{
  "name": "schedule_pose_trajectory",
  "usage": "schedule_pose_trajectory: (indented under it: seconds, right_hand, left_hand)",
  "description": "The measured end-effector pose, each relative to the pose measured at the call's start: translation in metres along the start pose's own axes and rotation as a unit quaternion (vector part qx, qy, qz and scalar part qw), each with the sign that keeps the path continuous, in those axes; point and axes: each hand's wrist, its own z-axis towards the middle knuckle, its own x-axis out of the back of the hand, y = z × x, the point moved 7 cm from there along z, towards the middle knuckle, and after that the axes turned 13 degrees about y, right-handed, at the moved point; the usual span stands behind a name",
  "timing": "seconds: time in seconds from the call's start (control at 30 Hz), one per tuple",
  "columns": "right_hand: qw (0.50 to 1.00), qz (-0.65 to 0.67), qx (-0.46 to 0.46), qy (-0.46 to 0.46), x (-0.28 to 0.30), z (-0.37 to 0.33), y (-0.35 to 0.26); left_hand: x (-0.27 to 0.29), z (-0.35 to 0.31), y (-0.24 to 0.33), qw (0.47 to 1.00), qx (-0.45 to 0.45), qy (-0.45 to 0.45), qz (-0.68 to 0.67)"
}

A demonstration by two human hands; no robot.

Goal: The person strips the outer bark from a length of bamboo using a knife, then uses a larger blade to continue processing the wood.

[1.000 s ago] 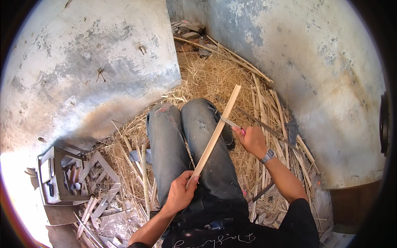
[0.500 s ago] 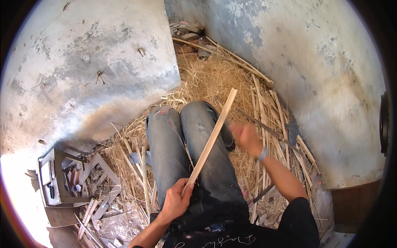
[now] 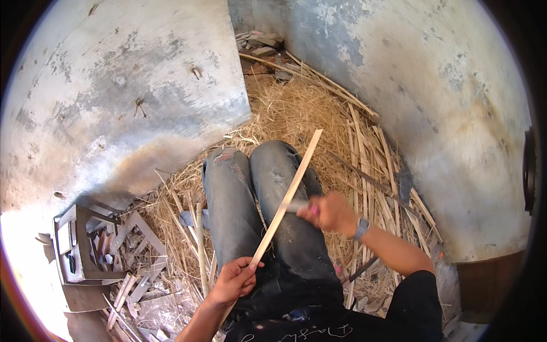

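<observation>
A long pale wood or bamboo strip (image 3: 301, 171) slants over my jeans, its far end beyond my right knee. My left hand (image 3: 233, 280) is closed around its lower part, and the near end passes below that hand toward my lap. In my closed right hand (image 3: 336, 215) is a knife (image 3: 297, 206), blurred by motion, with a bit of pink showing at the grip. Its blade meets the strip about midway along, from the right side. A grey watch (image 3: 361, 228) sits on my right wrist.
Pale shavings (image 3: 302, 111) cover the floor ahead. More long strips (image 3: 364, 171) lie at the right along the curved wall (image 3: 450, 131). To the left stands a broken wooden frame (image 3: 80, 245) beside scraps. Broken bricks (image 3: 263, 45) are piled in the far gap.
My right hand has swung left and slightly down, bringing the knife blade onto the strip. The strip has shifted a little toward me within my left hand.
</observation>
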Motion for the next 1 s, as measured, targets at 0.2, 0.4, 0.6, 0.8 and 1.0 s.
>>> schedule_pose_trajectory:
  seconds: [0.2, 0.4, 0.6, 0.8, 1.0]
  right_hand:
    - [1.0, -0.021, 0.005, -0.02, 0.013, 0.006, -0.015]
    - [0.99, -0.036, -0.128, -0.043, 0.027, 0.034, 0.033]
    - [0.996, -0.029, -0.08, -0.026, 0.044, 0.058, 0.015]
    - [0.998, -0.038, -0.006, -0.049, 0.027, 0.012, -0.035]
    - [0.993, -0.074, -0.088, -0.037, 0.027, 0.037, 0.018]
  left_hand:
    - [0.01, -0.012, -0.007, 0.996, 0.058, -0.021, -0.06]
    - [0.023, -0.03, -0.018, 0.99, 0.089, -0.051, -0.098]
    - [0.032, -0.03, -0.017, 0.999, 0.043, -0.005, -0.017]
    - [0.035, -0.03, -0.02, 0.989, -0.046, 0.062, 0.124]
    - [0.031, -0.033, -0.006, 0.937, -0.162, 0.149, 0.273]
